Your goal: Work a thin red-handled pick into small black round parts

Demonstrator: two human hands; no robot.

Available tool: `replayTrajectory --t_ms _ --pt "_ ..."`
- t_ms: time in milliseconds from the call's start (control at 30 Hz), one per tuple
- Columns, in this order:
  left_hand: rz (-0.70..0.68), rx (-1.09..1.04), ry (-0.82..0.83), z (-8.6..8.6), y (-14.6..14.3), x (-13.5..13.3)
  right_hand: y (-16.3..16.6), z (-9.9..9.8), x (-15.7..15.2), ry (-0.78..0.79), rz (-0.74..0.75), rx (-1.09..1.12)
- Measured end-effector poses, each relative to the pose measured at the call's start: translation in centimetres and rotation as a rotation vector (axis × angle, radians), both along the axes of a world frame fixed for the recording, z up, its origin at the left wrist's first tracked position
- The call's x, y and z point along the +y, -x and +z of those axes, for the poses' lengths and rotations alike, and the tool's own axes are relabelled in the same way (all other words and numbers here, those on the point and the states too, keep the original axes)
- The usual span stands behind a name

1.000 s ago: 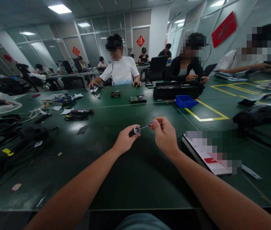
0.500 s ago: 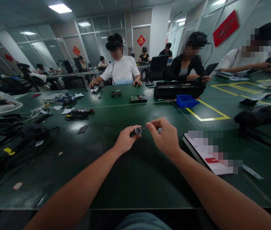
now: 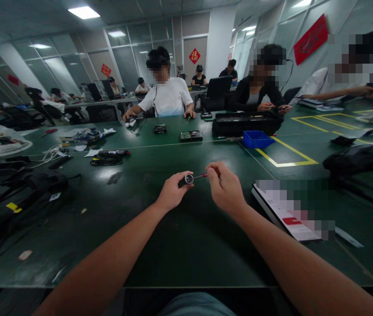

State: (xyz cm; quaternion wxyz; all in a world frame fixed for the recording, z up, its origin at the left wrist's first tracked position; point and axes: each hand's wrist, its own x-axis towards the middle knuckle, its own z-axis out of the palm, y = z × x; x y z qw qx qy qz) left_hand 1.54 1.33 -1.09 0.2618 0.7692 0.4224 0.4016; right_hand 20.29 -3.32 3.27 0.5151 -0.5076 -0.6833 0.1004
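My left hand [image 3: 172, 192] is closed around a small round black part with a silvery face [image 3: 188, 178], held a little above the dark green table [image 3: 160, 237]. My right hand [image 3: 225, 186] pinches a thin screwdriver with a red handle [image 3: 202, 176]. Its metal tip points left and meets the face of the round part. The two hands are close together over the middle of the table, near me.
A white sheet or booklet [image 3: 288, 215] lies right of my hands. Black bags and cables [image 3: 24, 193] crowd the left side. A blue bin [image 3: 256, 138], a black tray [image 3: 244, 123], circuit boards [image 3: 190, 135] and yellow floor-tape marks lie farther off. Several other people sit across the table.
My right hand shifted slightly left and back, working the screwdriver at the round part. My left hand stays in place.
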Motion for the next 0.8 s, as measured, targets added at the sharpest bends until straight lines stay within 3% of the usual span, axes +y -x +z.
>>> replayTrajectory --t_ms 200,367,433,567,800 --pt "0.003 0.024 -0.024 0.7 0.0 -0.3 0.2 -0.9 0.9 0.093 0.040 0.420" --pt "-0.089 0.243 -0.137 1.3 0.8 0.1 -0.1 -2.3 2.7 0.272 0.066 0.768" --pt "-0.096 0.333 -0.112 1.2 1.2 0.5 -0.2 -2.7 3.0 0.322 0.022 0.751" --pt "-0.083 0.419 -0.044 1.0 1.4 0.7 -0.2 -2.9 2.8 0.245 -0.069 0.562" --pt "-0.085 0.365 -0.022 1.4 1.0 0.2 0.1 -2.3 2.2 0.215 -0.026 0.518"
